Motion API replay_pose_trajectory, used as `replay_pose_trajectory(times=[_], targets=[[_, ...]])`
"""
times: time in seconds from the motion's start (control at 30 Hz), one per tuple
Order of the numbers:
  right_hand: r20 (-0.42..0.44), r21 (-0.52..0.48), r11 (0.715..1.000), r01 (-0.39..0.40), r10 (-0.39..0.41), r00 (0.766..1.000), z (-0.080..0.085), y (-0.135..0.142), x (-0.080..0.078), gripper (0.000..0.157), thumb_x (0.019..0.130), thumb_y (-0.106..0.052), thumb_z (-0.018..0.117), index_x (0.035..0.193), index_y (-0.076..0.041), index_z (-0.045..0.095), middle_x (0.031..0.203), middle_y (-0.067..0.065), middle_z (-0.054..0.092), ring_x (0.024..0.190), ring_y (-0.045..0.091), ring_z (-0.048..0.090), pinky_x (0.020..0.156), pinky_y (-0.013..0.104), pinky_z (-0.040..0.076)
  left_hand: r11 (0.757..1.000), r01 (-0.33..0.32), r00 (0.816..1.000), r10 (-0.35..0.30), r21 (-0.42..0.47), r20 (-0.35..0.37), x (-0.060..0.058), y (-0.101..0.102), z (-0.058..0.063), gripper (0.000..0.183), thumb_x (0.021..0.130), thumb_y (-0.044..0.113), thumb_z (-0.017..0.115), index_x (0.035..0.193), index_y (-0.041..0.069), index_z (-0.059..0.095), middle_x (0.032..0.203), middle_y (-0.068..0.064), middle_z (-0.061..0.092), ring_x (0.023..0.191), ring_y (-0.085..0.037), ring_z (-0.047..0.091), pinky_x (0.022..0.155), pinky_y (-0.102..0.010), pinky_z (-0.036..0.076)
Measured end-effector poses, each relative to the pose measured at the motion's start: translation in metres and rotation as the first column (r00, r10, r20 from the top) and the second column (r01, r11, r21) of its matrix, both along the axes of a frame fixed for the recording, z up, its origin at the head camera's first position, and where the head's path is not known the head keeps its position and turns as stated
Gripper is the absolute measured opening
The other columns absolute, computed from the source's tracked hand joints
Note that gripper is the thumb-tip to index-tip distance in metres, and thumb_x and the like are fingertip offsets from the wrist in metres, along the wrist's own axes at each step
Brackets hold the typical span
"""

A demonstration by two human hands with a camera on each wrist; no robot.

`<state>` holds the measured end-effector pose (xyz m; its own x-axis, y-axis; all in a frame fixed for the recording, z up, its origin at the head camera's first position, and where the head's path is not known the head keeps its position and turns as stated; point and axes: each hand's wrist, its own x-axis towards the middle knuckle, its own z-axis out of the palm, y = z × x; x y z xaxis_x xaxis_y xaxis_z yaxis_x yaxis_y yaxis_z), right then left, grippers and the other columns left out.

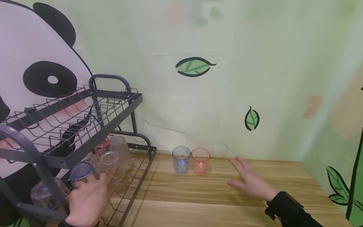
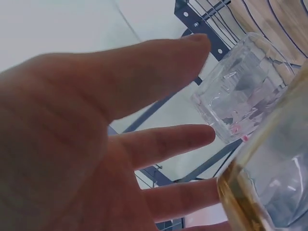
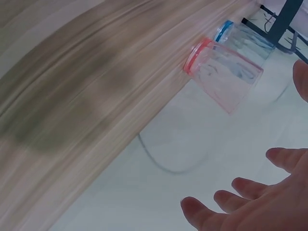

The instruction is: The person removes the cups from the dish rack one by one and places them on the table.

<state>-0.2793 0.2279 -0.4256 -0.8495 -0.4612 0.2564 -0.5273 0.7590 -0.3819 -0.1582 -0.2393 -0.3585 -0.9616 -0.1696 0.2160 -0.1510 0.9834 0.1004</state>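
My left hand [image 1: 89, 198] reaches into the lower shelf of the rack, its fingers at a blue-tinted glass [image 1: 81, 171]. In the left wrist view the thumb and fingers are spread, with a clear glass [image 2: 245, 91] ahead and an amber-edged glass [image 2: 284, 168] close by the fingertips. Over the table's right side, my right hand [image 1: 250, 181] is held with its fingers spread and nothing in them. To its left, a blue glass [image 1: 181, 160] and a pink glass [image 1: 200, 161] stand upright side by side near the wall.
A dark two-tier wire rack [image 1: 113, 121] stands on the left; its upper tier overhangs the lower one. More glasses share the lower shelf, among them a clear glass [image 1: 111, 167] and a red-patterned glass [image 1: 102, 147]. A printed wall cloth [image 1: 227, 78] backs the wooden table [image 1: 175, 192].
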Motion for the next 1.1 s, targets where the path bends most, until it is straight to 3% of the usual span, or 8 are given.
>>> replay_pose_trajectory(times=[0.13, 0.37, 0.5, 0.6, 0.9, 1.1], targets=[[0.0, -0.007, 1.0, -0.007, 0.007, 1.0, -0.005, -0.002, 0.001, 0.085, 0.09, -0.057, 0.062, 0.151, -0.008, 0.032, 0.151, 0.03, 0.025, 0.135, 0.051, 0.028, 0.098, 0.07, 0.033, 0.999, 0.0, 0.999, -0.002, 0.046, 0.054, -0.001, -0.003, 0.0, 0.044, 0.086, 0.02, 0.07, 0.121, -0.001, 0.053, 0.101, -0.036, 0.05, 0.097, -0.063, 0.045, 0.063, -0.078, 0.037], [0.03, -0.016, 1.0, 0.006, -0.006, 1.0, -0.009, -0.006, -0.001, 0.091, 0.09, -0.056, 0.063, 0.154, -0.006, 0.022, 0.152, 0.026, 0.024, 0.136, 0.048, 0.027, 0.101, 0.067, 0.033, 0.996, 0.072, 0.997, -0.073, 0.056, 0.022, -0.001, -0.007, -0.005, 0.052, 0.083, 0.026, 0.078, 0.122, 0.0, 0.055, 0.102, -0.027, 0.054, 0.1, -0.05, 0.05, 0.067, -0.065, 0.045], [0.041, -0.027, 1.0, 0.008, -0.007, 0.999, -0.009, -0.004, 0.0, 0.089, 0.09, -0.055, 0.062, 0.154, -0.007, 0.025, 0.151, 0.028, 0.024, 0.135, 0.05, 0.027, 0.099, 0.068, 0.033, 0.992, 0.052, 0.992, -0.064, 0.115, 0.107, -0.004, -0.006, -0.005, 0.061, 0.085, 0.031, 0.077, 0.131, 0.001, 0.052, 0.104, -0.027, 0.053, 0.096, -0.051, 0.051, 0.065, -0.064, 0.047], [0.039, -0.036, 0.999, 0.012, -0.011, 0.999, -0.008, -0.001, 0.001, 0.085, 0.09, -0.054, 0.063, 0.152, -0.006, 0.029, 0.15, 0.03, 0.025, 0.134, 0.051, 0.028, 0.098, 0.069, 0.034, 0.991, 0.046, 0.989, -0.063, 0.129, 0.136, -0.005, -0.005, -0.004, 0.063, 0.084, 0.036, 0.077, 0.129, 0.0, 0.052, 0.102, -0.027, 0.053, 0.091, -0.051, 0.053, 0.063, -0.064, 0.047], [0.071, -0.051, 0.998, 0.035, -0.031, 0.997, -0.004, 0.006, 0.005, 0.081, 0.091, -0.052, 0.064, 0.151, -0.008, 0.033, 0.15, 0.031, 0.025, 0.135, 0.051, 0.027, 0.097, 0.069, 0.034, 0.99, 0.06, 0.988, -0.076, 0.126, 0.132, -0.005, -0.004, -0.001, 0.069, 0.082, 0.042, 0.078, 0.128, -0.002, 0.052, 0.101, -0.026, 0.053, 0.092, -0.05, 0.054, 0.065, -0.063, 0.048], [0.083, -0.061, 0.997, 0.056, -0.051, 0.995, -0.004, 0.011, 0.007, 0.081, 0.091, -0.053, 0.063, 0.151, -0.007, 0.033, 0.15, 0.03, 0.025, 0.135, 0.051, 0.027, 0.097, 0.07, 0.035, 0.989, 0.088, 0.991, -0.099, 0.121, 0.085, -0.002, -0.001, 0.005, 0.063, 0.084, 0.041, 0.076, 0.124, -0.003, 0.054, 0.099, -0.026, 0.054, 0.087, -0.048, 0.056, 0.06, -0.061, 0.048]])
